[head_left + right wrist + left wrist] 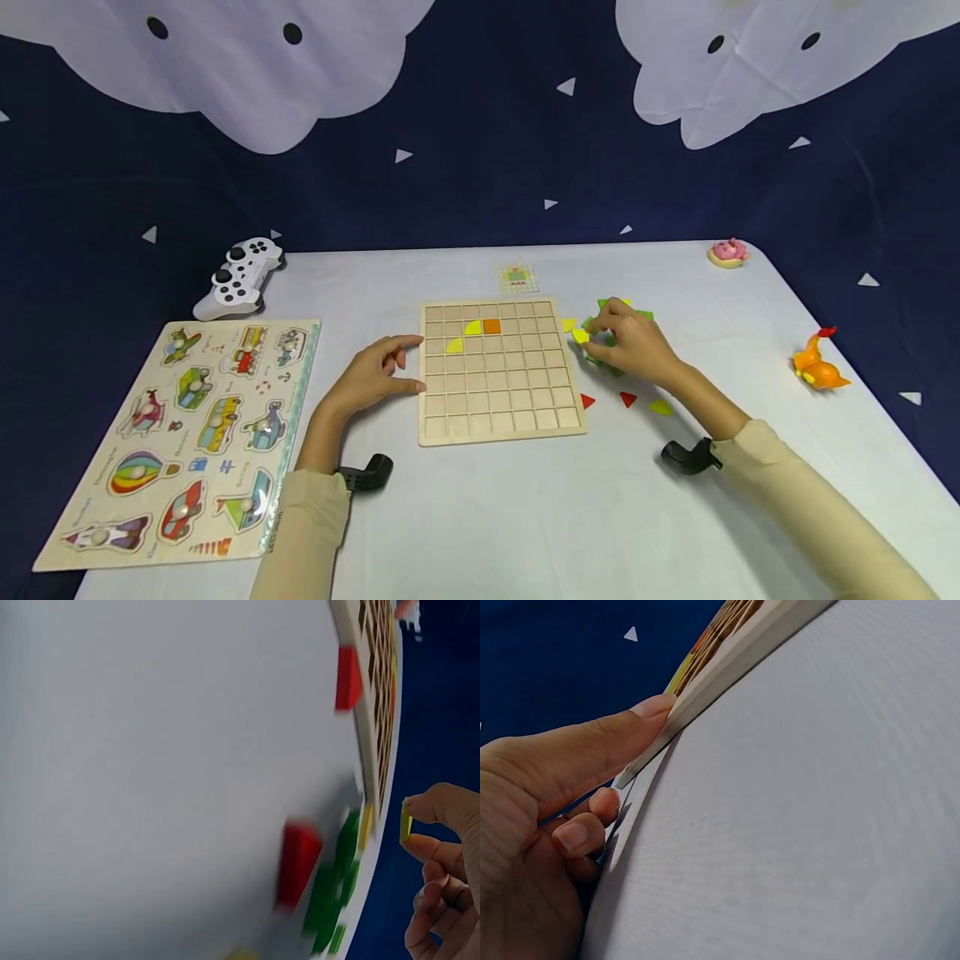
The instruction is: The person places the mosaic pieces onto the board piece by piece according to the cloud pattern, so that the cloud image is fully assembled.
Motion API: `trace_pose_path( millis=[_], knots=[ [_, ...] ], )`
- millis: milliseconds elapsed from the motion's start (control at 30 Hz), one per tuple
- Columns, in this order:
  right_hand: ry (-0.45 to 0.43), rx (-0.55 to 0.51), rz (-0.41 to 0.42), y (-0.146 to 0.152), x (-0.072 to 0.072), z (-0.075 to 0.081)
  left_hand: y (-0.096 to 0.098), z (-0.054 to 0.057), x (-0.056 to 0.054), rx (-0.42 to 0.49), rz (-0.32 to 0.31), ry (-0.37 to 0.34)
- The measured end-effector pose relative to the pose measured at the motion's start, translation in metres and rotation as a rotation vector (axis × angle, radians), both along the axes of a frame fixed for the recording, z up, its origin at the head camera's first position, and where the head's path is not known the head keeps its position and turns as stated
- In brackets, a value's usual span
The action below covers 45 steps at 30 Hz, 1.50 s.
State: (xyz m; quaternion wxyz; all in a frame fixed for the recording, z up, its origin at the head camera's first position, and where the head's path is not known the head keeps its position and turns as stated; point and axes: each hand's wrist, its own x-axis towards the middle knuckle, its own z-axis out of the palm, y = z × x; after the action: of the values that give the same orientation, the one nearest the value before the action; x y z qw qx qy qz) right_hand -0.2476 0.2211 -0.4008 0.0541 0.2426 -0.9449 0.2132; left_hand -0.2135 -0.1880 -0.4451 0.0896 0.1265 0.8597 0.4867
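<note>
A person's right hand (633, 343) pinches a small, flat yellow piece (580, 336) just right of a square, pale wooden grid board (502, 440); the left hand (371, 371), thumb and forefinger spread wide, touches the board's left edge

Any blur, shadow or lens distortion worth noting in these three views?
Head: wooden board fairly crisp, soft shadow below the right sleeve. Left wrist: left hand reasonably sharp. Right wrist: lower red piece and green pieces blurred, board seemingly bowed by the lens.
</note>
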Motion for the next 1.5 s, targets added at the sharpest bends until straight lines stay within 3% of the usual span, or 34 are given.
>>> trace_pose_path(
  millis=[500,1200,1500],
  knots=[
    [-0.018,-0.001,0.145,-0.07,-0.001,-0.001,0.001,0.0,0.0,0.0,0.008,-0.012],
    [0.017,0.03,0.303,-0.14,0.009,-0.012,0.001,0.001,0.0,-0.01,0.016,-0.01],
    [-0.04,0.049,0.276,-0.159,0.011,-0.015,0.0,0.001,0.0,-0.006,0.008,-0.002]
  ],
)
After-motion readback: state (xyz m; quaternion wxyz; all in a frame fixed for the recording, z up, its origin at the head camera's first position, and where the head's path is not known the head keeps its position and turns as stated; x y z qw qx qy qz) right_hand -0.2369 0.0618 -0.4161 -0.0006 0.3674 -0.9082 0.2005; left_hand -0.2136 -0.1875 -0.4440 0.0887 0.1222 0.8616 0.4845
